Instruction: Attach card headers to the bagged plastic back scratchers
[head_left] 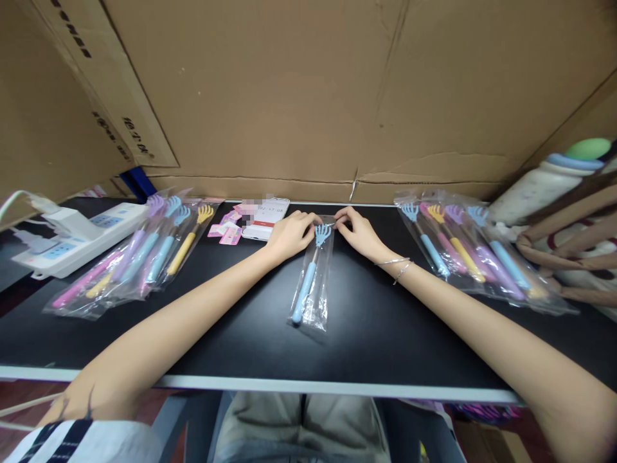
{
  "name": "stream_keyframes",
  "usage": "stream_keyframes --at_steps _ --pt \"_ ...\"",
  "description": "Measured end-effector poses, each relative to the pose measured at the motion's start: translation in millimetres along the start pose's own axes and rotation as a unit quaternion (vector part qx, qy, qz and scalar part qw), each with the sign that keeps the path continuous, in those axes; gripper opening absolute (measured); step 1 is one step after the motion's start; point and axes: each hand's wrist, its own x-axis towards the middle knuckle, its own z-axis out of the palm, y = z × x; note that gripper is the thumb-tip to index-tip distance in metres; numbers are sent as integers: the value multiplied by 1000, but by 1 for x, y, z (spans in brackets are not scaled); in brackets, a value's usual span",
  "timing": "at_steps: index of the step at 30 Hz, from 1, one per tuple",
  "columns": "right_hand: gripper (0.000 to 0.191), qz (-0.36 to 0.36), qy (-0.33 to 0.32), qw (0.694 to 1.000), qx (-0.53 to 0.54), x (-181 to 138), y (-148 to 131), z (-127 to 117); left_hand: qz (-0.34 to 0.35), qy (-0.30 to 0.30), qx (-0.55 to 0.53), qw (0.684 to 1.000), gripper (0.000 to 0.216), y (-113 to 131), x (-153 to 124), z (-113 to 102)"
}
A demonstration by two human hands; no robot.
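A blue back scratcher in a clear plastic bag [311, 283] lies in the middle of the black table [241, 347], its claw end pointing away from me. My left hand [289, 235] pinches the bag's far end from the left. My right hand [359, 233], with thin bracelets on its wrist, pinches the same end from the right. Both hands have their fingers curled onto the top edge of the bag.
A pile of bagged scratchers [139, 254] lies at the left, another pile [470, 254] at the right. A white power strip [72, 238], pink labels [229, 230] and a phone [265, 218] sit behind. Cardboard walls [308, 90] enclose the back. A bottle [544, 183] stands far right.
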Motion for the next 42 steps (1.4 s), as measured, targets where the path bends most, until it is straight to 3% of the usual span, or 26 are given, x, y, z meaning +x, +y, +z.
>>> stream_keyframes --at_steps 7,16,23,27,35,42 --pt "16 -42 29 993 104 -2 -9 1 16 -14 -83 996 20 -2 0 0" --pt "16 -84 -11 994 73 -2 -9 5 34 -38 -65 997 22 -2 0 -1" --pt "21 -91 -68 993 19 -1 -11 5 -87 49 -8 995 21 4 -2 -6" --pt "23 -99 -91 991 2 -1 -14 4 -100 66 -27 992 22 2 -1 -7" --pt "20 -105 -88 991 8 -2 -11 4 -1 -11 -57 998 24 -7 3 2" --pt "20 -123 -103 987 19 -2 -14 3 3 -67 -67 995 38 -17 5 11"
